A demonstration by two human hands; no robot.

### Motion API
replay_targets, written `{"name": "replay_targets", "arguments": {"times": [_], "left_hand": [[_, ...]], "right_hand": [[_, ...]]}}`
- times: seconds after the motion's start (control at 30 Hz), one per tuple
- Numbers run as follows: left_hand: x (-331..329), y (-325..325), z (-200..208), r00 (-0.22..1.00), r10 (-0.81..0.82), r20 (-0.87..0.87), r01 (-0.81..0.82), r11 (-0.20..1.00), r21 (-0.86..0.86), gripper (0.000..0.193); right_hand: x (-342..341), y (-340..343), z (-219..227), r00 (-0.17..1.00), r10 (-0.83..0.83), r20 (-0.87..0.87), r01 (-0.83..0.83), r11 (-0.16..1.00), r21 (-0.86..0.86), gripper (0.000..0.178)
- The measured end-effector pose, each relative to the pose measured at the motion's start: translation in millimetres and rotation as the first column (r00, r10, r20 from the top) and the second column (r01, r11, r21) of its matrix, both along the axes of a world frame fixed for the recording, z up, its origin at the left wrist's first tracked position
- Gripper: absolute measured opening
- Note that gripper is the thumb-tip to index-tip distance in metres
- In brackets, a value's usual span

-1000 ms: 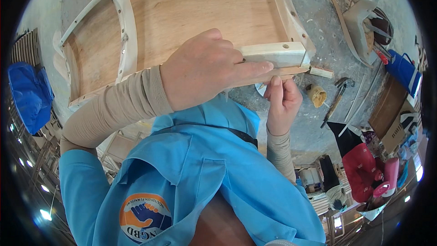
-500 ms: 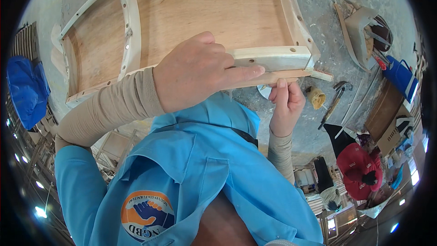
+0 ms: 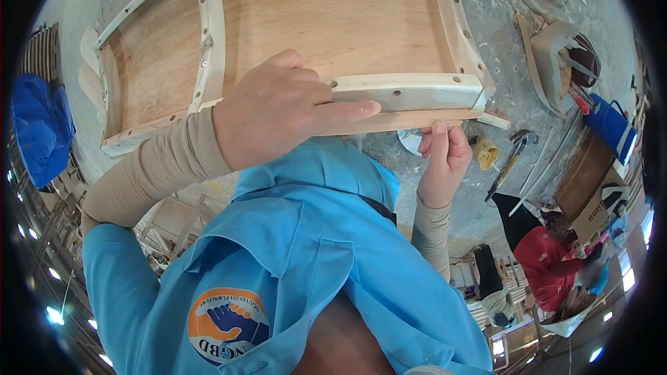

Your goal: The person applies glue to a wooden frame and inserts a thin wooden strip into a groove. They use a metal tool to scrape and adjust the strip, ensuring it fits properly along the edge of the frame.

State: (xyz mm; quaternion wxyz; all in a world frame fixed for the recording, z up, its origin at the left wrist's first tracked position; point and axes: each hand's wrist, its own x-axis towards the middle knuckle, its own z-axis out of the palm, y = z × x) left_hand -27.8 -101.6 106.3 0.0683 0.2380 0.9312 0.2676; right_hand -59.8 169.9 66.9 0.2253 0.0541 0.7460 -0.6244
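A pale wooden frame (image 3: 208, 21) with a thin plywood panel (image 3: 333, 14) and several screw holes lies in front of me. Along its near right edge runs a thin wooden strip (image 3: 406, 121). My left hand (image 3: 260, 114) is closed over the near rail, one digit stretched out and pressed along the strip; its other fingers are curled and partly hidden. Close to the strip's right end, my right hand (image 3: 447, 160) pinches it between thumb and fingers from below the rail (image 3: 424, 94).
On the floor at right are a hammer (image 3: 513, 163), a yellowish cup-like piece (image 3: 485, 153), a cut-open container (image 3: 556, 55) and a blue dustpan-like item (image 3: 611, 125). A blue bag (image 3: 42, 128) lies at far left. A person in red (image 3: 545, 264) works at lower right.
My left hand has slid left along the near rail. My right hand keeps its pinch near the strip's end. The person in red has shifted posture, and the view has moved slightly.
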Motion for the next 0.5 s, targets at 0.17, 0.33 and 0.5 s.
{"name": "replay_targets", "arguments": {"times": [0.17,0.33,0.5], "left_hand": [[4.3,-3.9,0.2,1.0,0.012,0.002,-0.012,1.0,0.019,0.052],[9.8,-10.3,2.5,1.0,0.008,0.011,-0.008,1.0,0.006,0.052],[16.8,-21.6,7.4,0.997,-0.005,0.071,0.006,1.0,-0.015,0.053]], "right_hand": [[0.6,0.1,0.2,1.0,-0.001,0.0,0.001,1.0,0.007,0.024],[0.6,0.7,0.4,1.0,-0.007,-0.004,0.007,1.0,0.004,0.023],[-0.3,-0.6,-0.4,1.0,-0.005,-0.015,0.005,0.999,0.036,0.023]]}}
